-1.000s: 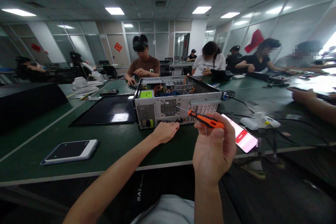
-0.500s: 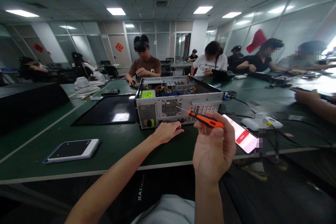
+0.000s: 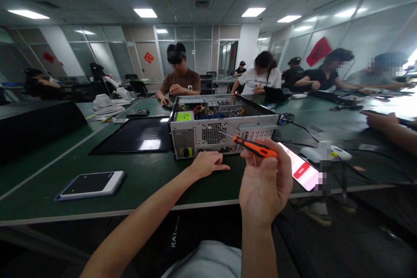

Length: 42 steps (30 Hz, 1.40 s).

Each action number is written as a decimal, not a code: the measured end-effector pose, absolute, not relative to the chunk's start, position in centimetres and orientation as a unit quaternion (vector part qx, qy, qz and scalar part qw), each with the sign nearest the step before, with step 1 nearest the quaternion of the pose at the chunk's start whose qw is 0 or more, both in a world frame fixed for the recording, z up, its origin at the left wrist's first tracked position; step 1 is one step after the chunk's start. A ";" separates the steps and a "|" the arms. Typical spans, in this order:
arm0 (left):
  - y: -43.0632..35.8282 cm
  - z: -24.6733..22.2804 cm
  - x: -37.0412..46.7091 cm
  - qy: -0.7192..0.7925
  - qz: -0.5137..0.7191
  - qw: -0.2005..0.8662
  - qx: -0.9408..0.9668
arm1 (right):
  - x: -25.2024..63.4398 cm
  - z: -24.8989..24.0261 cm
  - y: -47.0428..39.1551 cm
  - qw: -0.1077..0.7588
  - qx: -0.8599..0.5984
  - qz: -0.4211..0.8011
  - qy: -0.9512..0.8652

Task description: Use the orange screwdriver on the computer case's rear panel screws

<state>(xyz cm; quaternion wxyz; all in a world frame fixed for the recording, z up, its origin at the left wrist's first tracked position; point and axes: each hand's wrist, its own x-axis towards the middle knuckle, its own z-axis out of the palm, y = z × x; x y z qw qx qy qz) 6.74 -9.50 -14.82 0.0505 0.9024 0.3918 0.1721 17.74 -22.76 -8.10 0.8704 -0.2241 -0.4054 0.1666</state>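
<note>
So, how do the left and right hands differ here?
The left hand lies low near the computer case, back upward; the right hand is raised, palm side showing. The right hand grips an orange-black screwdriver; no tool shows in the left hand. Both are bare.

You held the orange-and-black screwdriver tilted, pointing toward the grey computer case, open-topped on the tabletop.
</note>
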 end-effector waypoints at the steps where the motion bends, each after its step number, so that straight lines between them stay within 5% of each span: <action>1: -9.5 -14.9 6.7 0.390 0.179 0.055 0.902 | 17.7 -8.1 -22.8 0.871 -0.224 0.167 -0.405; 42: -9.9 -15.0 6.5 0.354 0.200 0.079 0.910 | 17.7 -8.2 -22.9 0.878 -0.208 0.185 -0.390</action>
